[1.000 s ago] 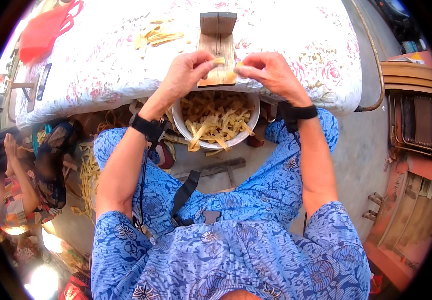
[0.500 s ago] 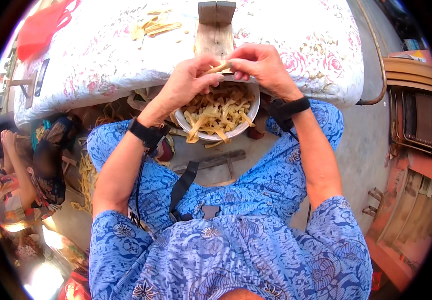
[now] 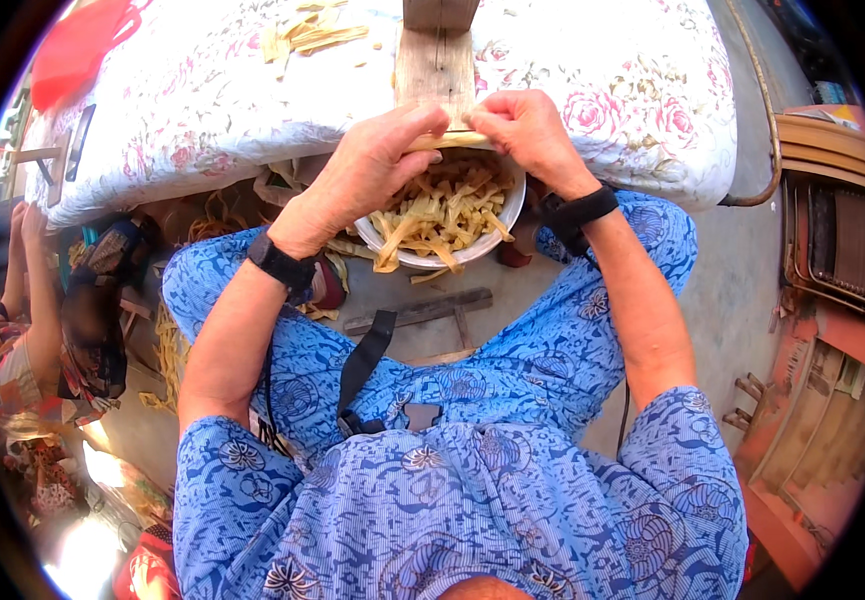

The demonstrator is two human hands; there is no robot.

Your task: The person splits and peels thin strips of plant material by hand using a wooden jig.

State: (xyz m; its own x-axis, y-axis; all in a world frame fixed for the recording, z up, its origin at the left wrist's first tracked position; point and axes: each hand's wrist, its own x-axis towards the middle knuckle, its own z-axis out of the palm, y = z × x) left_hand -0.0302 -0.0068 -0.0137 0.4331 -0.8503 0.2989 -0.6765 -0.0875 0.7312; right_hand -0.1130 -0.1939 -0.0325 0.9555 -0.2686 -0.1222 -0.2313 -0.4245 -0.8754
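A slim, pale-yellow strip, nearly straight, in the pinch of left hand and right hand.

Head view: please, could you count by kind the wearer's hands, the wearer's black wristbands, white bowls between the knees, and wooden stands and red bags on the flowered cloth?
Wearer's hands (left hand, right hand): 2
Black wristbands: 2
White bowl: 1
Wooden stand: 1
Red bag: 1
Total: 7
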